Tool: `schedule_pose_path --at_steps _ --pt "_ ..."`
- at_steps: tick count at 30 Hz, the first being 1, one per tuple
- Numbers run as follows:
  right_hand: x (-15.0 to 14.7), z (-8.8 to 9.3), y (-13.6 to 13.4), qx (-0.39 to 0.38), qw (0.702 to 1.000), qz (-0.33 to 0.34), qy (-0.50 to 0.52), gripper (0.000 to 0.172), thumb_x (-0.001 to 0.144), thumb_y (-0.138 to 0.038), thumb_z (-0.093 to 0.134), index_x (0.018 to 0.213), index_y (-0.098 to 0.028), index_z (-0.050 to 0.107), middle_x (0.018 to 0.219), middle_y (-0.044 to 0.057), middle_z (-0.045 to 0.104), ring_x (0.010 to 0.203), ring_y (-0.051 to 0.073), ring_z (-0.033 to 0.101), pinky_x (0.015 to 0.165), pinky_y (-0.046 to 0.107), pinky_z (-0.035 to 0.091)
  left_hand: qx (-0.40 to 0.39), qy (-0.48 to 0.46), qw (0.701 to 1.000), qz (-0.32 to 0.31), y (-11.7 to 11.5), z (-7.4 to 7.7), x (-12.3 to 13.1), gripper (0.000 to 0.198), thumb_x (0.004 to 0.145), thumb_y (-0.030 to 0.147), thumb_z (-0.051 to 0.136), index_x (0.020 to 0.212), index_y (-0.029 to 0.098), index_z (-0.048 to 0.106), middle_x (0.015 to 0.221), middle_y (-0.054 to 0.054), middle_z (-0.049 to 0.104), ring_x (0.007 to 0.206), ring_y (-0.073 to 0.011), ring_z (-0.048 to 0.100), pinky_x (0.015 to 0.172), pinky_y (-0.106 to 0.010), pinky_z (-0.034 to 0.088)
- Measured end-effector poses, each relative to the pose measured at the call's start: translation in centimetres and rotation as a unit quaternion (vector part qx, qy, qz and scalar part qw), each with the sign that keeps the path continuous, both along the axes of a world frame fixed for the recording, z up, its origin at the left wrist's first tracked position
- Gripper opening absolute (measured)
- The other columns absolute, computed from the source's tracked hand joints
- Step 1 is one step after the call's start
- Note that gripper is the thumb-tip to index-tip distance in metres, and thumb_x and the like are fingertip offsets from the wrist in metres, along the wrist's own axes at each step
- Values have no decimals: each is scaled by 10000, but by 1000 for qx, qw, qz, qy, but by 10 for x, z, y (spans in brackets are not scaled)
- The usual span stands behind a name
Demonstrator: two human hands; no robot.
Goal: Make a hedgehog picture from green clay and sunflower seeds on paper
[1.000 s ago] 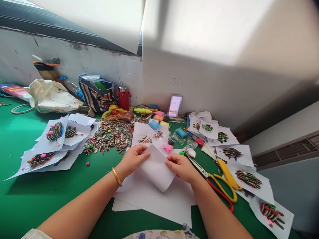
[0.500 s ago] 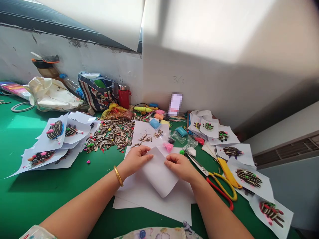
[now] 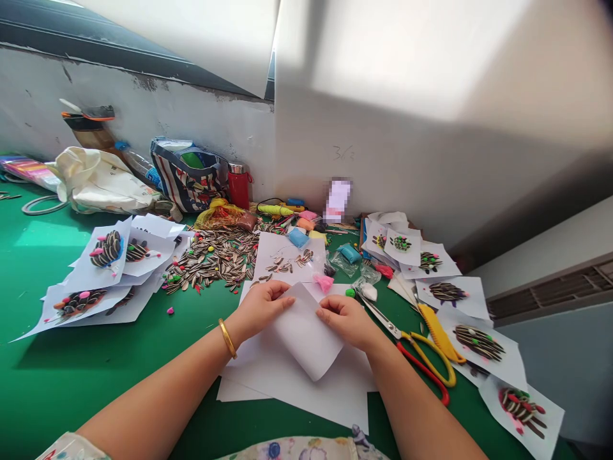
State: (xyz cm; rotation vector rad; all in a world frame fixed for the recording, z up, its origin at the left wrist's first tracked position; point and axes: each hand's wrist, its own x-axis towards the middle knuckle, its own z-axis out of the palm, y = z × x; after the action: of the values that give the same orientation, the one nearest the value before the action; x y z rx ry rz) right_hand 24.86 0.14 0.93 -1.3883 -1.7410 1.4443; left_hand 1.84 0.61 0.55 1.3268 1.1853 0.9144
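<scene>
A: Biggest things first?
B: A pale wall (image 3: 407,172) at the back, then a green counter (image 3: 143,377), wide and flat. Near the wall on the left, a cream bag (image 3: 103,182) and a striped bag (image 3: 189,185).
A: And on paper?
B: Loose white paper (image 3: 330,399) close to the body. A pile of seed pictures (image 3: 112,265) on the left and a row of more seed pictures (image 3: 479,348) on the right (a bit like little hedgehogs).
A: In the middle?
B: A bent white sheet (image 3: 309,342), held up over the loose white paper.
A: Held how?
B: Left hand (image 3: 263,308) pinched on the upper left edge, right hand (image 3: 348,319) pinched on the upper right edge. Some fingers hidden behind.
A: Anything new?
B: A small slide of the bent white sheet toward the body since one second ago. Almost no change since half a second ago. Probably a slow, careful bit of paper handling, not done yet.
A: Smaller still?
B: Scissors (image 3: 390,326) just right of the right hand. Behind, a soft pink lump (image 3: 324,283), a green ball (image 3: 350,292), and smallest, lots of stripy seeds (image 3: 220,259) in a heap.
</scene>
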Motion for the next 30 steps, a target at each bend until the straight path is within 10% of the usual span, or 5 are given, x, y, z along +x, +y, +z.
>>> schedule_pose_path --at_steps 25,30 --pt "2 -7 1 17 997 74 -19 182 822 -342 612 787 -178 684 767 13 641 676 144 549 568 230 399 -47 -2 999 -22 0 3 -1 336 683 398 755 902 150 698 833 -62 702 707 -195 635 582 -271 483" --pt "1 -7 2 53 995 -37 80 252 834 -428 622 835 -183 683 783 22 651 700 160 563 611 256 437 -26 -159 986 35 -4 9 0 570 712 415 781 1205 204 590 1036 -89 712 920 -232 662 765 -321 520"
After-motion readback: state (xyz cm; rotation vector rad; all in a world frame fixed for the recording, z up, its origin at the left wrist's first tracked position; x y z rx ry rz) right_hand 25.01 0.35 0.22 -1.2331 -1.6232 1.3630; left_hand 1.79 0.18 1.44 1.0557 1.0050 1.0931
